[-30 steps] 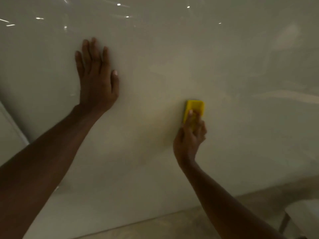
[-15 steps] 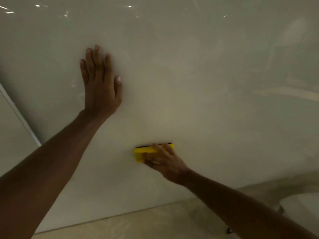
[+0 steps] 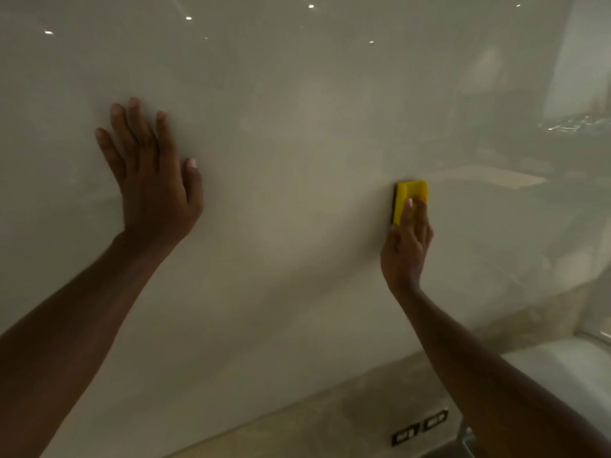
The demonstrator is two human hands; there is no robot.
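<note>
Left hand point(image 3: 155, 183): grip spread, palm and straight fingers flat on the wall point(image 3: 297, 127)
Right hand point(image 3: 406, 242): grip pressed together, straight fingers lying over the lower part of the sponge point(image 3: 410, 191), pushing it to the wall
Sponge: yellow with a dark left edge, upright, flat against the wall, well apart from the left hand, to its right and slightly lower
Wall: pale, glossy, small light spots reflected near the top
Floor point(image 3: 330, 418): tan strip below the wall

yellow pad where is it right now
Head view, right of centre: the yellow pad is pressed upright against the glossy wall panel under the fingers of the right hand, to the right of the left hand, which lies flat on the same panel.
</note>
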